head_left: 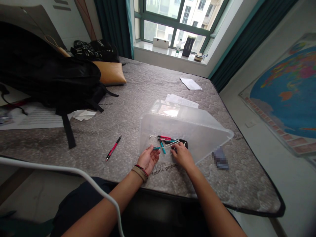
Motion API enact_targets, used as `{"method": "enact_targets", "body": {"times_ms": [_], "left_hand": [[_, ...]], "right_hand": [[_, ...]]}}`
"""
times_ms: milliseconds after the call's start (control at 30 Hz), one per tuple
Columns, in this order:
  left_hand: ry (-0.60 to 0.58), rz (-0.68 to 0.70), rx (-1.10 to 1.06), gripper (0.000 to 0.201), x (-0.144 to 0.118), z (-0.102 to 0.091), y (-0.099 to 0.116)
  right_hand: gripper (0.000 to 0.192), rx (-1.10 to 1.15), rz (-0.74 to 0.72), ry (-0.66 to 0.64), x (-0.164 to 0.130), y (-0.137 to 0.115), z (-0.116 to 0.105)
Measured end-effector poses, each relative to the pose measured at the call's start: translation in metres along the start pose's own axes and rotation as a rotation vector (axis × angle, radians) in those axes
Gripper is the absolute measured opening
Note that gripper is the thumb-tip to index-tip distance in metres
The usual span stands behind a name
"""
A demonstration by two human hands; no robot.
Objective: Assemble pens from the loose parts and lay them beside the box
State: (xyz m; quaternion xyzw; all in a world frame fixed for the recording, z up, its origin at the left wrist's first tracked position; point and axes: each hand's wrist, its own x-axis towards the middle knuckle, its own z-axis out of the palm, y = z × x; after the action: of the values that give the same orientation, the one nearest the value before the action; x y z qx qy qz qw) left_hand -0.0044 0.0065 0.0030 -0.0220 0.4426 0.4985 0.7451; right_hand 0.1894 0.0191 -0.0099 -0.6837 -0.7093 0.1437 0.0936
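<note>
Near the front edge of the mattress [217, 187], the left hand [148, 159] pinches a teal pen [156, 148], seemingly to steady it; the right hand's [182, 155] grip is hidden. A plastic bin [192, 126] lies sideways, apparently for access.

Backpack [49, 70] far left | pen [114, 148] left of box [195, 125] | sheet [186, 100] behind box | bottle [178, 48] on windowsill [146, 47]

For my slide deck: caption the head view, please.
Left hand holding a teal pen, right hand close by, at a clear plastic bin on a mattress.
</note>
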Motion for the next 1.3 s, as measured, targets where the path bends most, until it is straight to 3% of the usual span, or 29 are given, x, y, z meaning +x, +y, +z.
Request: {"method": "enact_targets", "body": {"times_ms": [267, 500, 833, 1033, 1200, 1300], "left_hand": [[-0.010, 0.017, 0.005, 0.008, 0.001, -0.001, 0.000], [-0.013, 0.038, 0.002, 0.005, 0.002, -0.002, -0.001], [-0.017, 0.028, 0.001, 0.005, 0.000, 0.000, 0.001], [-0.008, 0.044, 0.002, 0.006, 0.001, -0.001, 0.000], [-0.015, 0.040, 0.005, 0.006, 0.002, 0.000, 0.000], [-0.010, 0.044, 0.005, 0.006, 0.002, 0.000, 0.000]], "right_hand": [[0.017, 0.000, -0.020, 0.021, 0.005, 0.003, 0.000], [0.014, 0.035, -0.167, 0.067, 0.017, 0.006, 0.002], [0.020, 0.042, -0.201, -0.022, 0.013, 0.018, -0.005], [0.014, 0.097, -0.218, 0.132, 0.015, 0.017, -0.001], [0.015, 0.442, -0.195, 0.383, 0.018, 0.008, -0.004], [0.022, 0.639, -0.102, 0.415, 0.019, 0.006, -0.003]]}}
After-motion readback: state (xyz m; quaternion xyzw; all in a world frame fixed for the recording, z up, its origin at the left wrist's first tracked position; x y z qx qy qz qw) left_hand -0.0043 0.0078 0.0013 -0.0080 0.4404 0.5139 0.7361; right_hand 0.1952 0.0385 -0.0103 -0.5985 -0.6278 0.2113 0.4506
